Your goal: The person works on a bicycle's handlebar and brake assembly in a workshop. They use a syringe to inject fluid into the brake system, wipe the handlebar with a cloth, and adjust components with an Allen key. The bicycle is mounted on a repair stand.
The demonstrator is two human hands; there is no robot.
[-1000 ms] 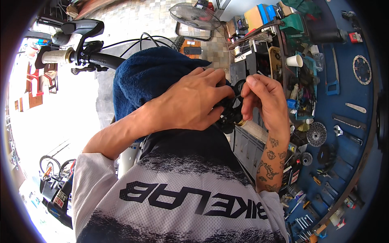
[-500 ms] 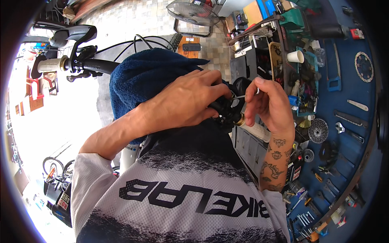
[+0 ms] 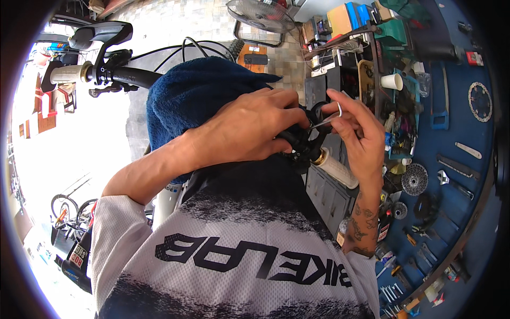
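Note:
My right hand (image 3: 364, 135) pinches an L-shaped hex key (image 3: 324, 122) between thumb and fingers. The key's long arm points left into black parts on the handlebar, and its bent end stands up by my fingers. My left hand (image 3: 247, 125) reaches across from the left, its fingers curled round the black handlebar control (image 3: 300, 142); the palm side is hidden. Just right of the control is a beige handlebar grip (image 3: 336, 169) with a gold collar. A blue towel (image 3: 186, 95) drapes over the middle of the bike beneath my left wrist.
The bar's other end carries a beige grip (image 3: 69, 74) and a black brake lever (image 3: 114, 40). A cluttered bench with a paper cup (image 3: 392, 81) and a blue tool board (image 3: 457, 143) stand at right. A fan (image 3: 260, 15) is on the floor ahead.
My right hand has turned, its fingers shifting and the hex key's bent end swinging upward. My left hand stays on the control; the view has shifted slightly.

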